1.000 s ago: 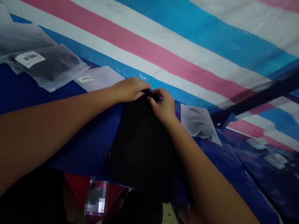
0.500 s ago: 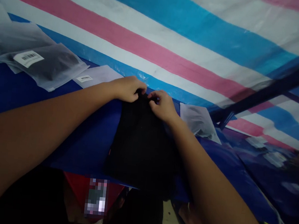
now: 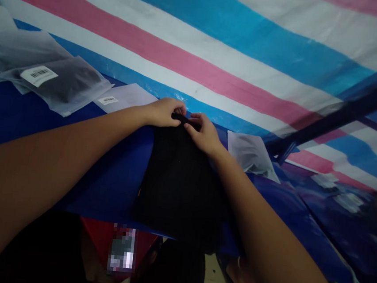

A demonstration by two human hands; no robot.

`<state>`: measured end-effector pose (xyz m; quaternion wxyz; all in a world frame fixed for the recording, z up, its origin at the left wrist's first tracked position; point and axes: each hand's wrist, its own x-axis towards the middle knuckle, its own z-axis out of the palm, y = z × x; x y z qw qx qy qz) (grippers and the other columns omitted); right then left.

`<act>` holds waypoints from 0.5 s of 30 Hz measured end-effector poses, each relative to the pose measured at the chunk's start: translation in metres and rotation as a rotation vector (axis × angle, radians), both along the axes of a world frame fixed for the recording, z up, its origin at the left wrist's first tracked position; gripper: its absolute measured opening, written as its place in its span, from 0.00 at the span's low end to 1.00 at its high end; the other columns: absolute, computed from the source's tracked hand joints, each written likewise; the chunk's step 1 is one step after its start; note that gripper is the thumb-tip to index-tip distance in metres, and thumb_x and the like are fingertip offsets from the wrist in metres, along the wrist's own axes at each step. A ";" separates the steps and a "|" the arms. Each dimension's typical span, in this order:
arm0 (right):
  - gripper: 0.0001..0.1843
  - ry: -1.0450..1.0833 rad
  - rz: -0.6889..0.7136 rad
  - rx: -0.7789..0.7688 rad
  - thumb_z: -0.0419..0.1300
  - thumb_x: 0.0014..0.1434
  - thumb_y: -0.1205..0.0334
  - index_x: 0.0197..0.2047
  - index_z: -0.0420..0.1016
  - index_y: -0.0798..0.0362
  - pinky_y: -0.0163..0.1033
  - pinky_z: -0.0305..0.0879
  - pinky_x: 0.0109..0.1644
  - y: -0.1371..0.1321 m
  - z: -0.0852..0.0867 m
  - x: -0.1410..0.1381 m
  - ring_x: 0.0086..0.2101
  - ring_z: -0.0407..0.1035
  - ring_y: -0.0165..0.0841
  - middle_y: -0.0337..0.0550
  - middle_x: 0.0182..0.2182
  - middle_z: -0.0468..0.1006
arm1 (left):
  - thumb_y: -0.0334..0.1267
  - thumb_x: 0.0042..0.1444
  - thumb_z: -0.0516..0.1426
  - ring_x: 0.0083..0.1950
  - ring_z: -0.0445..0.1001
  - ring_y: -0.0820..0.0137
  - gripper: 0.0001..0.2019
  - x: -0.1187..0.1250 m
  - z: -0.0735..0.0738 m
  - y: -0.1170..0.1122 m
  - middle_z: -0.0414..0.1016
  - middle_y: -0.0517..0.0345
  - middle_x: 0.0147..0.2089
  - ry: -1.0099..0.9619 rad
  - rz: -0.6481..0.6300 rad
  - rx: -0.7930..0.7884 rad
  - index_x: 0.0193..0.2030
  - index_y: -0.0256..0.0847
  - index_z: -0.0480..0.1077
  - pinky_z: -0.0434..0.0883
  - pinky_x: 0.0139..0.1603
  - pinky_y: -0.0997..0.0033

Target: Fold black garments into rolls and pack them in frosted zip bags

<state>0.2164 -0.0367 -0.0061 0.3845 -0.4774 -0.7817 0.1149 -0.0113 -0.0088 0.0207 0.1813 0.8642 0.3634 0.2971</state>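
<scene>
A black folded garment [image 3: 180,180] lies on the dark blue table cover [image 3: 112,174], its near end hanging over the front edge. My left hand [image 3: 164,111] is closed in a pinch on the far left corner of the garment. My right hand [image 3: 203,132] rests on the far right corner with its fingers curled and gripping the cloth. Both hands nearly touch at the garment's far edge.
Clear plastic bags with barcode labels [image 3: 47,81] lie at the left. A flat white bag [image 3: 122,97] sits behind my left arm, another clear bag [image 3: 252,154] to the right. A striped pink, white and blue tarp [image 3: 250,54] rises behind. A dark metal bar [image 3: 341,114] crosses at right.
The hands stay at the garment's far edge, only shifting their fingers slightly; the garment's far edge has been worked a little between them.
</scene>
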 end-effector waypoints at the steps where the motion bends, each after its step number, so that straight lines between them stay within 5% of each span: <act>1: 0.15 -0.015 0.018 -0.015 0.66 0.62 0.57 0.52 0.78 0.49 0.58 0.75 0.59 0.001 0.000 0.001 0.52 0.80 0.48 0.53 0.52 0.85 | 0.33 0.55 0.63 0.48 0.82 0.62 0.17 0.000 0.001 -0.001 0.85 0.51 0.50 0.010 -0.010 0.009 0.52 0.41 0.79 0.75 0.49 0.64; 10: 0.13 -0.127 0.029 0.083 0.65 0.57 0.65 0.47 0.79 0.51 0.55 0.74 0.54 -0.003 0.011 0.001 0.46 0.79 0.48 0.51 0.46 0.85 | 0.28 0.59 0.60 0.57 0.80 0.59 0.17 0.005 0.002 -0.004 0.83 0.49 0.54 0.133 -0.124 0.288 0.55 0.40 0.79 0.73 0.58 0.61; 15: 0.13 -0.218 0.026 0.093 0.65 0.55 0.69 0.44 0.80 0.49 0.53 0.73 0.55 -0.010 0.020 0.000 0.47 0.78 0.47 0.48 0.45 0.84 | 0.31 0.56 0.62 0.50 0.80 0.60 0.14 0.001 0.005 -0.004 0.83 0.49 0.48 0.116 -0.149 0.288 0.48 0.39 0.82 0.73 0.52 0.62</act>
